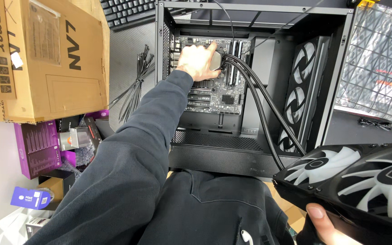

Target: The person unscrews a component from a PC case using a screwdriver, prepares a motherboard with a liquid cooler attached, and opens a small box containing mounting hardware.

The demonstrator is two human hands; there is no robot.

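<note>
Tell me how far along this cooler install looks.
Done: motherboard sits in the open case, with side fans mounted. In hand: the left hand presses the pump block onto the board; the right hand holds the radiator with fans outside the case. Left: the radiator is not yet mounted; cable ties lie unused.

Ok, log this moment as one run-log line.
left hand: on pump block, motherboard | right hand: holding radiator with fans | hoses: link both | case: open
</note>
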